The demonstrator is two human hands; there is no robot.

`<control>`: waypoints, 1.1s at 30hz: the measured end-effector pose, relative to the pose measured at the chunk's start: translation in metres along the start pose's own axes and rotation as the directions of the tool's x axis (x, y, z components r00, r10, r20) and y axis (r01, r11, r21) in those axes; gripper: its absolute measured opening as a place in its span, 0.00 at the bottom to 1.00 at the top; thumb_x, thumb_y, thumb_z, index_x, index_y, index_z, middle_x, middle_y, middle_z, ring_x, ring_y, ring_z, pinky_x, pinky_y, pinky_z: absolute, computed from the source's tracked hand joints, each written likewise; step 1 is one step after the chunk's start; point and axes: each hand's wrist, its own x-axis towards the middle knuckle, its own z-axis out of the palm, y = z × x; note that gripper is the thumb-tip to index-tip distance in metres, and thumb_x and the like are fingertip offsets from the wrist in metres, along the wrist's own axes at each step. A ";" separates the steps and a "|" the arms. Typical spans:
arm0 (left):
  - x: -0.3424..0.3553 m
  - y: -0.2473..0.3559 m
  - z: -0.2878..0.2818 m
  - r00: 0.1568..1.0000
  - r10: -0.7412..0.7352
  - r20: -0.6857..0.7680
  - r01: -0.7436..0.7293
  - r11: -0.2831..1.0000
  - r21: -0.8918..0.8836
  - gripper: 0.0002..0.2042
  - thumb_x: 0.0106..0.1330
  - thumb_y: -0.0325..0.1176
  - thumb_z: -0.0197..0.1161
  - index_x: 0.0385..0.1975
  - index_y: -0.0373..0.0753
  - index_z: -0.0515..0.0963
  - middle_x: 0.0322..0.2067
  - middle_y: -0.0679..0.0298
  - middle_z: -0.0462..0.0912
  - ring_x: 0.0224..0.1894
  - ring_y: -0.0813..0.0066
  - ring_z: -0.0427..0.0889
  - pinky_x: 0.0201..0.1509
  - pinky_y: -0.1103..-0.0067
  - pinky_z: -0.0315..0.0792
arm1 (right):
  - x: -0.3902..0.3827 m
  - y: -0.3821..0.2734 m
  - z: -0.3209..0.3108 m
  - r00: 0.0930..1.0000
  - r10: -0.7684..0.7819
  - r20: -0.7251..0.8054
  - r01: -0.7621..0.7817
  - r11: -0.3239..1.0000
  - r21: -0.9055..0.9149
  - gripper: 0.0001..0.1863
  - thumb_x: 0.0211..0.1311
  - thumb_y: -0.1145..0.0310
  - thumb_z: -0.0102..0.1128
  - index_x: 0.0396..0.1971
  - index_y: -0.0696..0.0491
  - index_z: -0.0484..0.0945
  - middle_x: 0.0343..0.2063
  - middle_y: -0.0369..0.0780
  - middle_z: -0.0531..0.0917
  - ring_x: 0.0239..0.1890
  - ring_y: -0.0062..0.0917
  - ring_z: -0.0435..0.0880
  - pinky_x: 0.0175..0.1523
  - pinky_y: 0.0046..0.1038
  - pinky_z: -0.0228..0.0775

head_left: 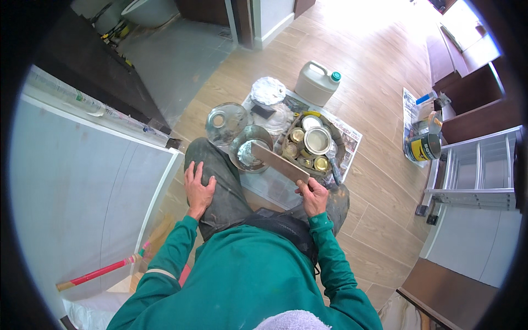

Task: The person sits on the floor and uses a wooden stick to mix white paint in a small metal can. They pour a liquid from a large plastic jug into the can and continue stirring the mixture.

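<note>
My left hand [199, 187] rests on my left thigh with its fingers spread. My right hand [311, 195] grips a flat wooden strip [280, 164], whose far end is over a round metal bowl [237, 153] holding a pale substance; whether it touches is unclear. Behind the bowl sit a clear round container [217, 124] and crumpled white material [268, 91], with a small dark block [263, 112] on the nearer heap. A round bin [340, 147] holds several cans [317, 140], and a brush-like tool [335, 168] leans at its right. These stand on spread newspaper [352, 137].
A beige jug [317, 82] stands behind the cans. At right are a dark bucket [422, 147], aluminium ladder [478, 165] and dark cabinet [467, 124]. A doorway to a room with a toilet [146, 10] is upper left; a white panel [82, 181] and red-handled tool [102, 271] are left.
</note>
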 end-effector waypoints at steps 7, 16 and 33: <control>0.000 0.002 -0.003 1.000 0.016 0.008 -0.016 1.000 0.018 0.31 0.59 0.39 0.68 0.64 0.36 0.73 0.68 0.45 0.66 0.69 0.43 0.64 0.73 0.58 0.59 | -0.003 0.006 -0.005 1.000 0.010 -0.012 -0.011 0.991 -0.130 0.13 0.65 0.64 0.64 0.41 0.57 0.86 0.25 0.42 0.88 0.28 0.21 0.87 0.38 0.26 0.75; -0.003 -0.022 -0.002 0.993 0.091 0.072 -0.088 0.995 -0.035 0.32 0.58 0.39 0.67 0.64 0.36 0.74 0.71 0.45 0.63 0.71 0.43 0.63 0.73 0.58 0.60 | -0.007 0.011 -0.014 0.999 -0.032 -0.006 0.031 0.992 -0.118 0.12 0.64 0.63 0.64 0.40 0.56 0.85 0.24 0.42 0.87 0.28 0.24 0.87 0.36 0.28 0.75; 0.118 0.205 0.046 0.752 0.536 0.382 -0.416 0.837 -0.356 0.34 0.56 0.39 0.75 0.62 0.30 0.74 0.55 0.48 0.82 0.54 0.60 0.84 0.59 0.70 0.78 | -0.026 0.004 -0.021 0.900 -0.432 0.048 0.431 0.871 -0.237 0.12 0.62 0.73 0.64 0.45 0.52 0.85 0.42 0.43 0.87 0.39 0.39 0.87 0.45 0.36 0.81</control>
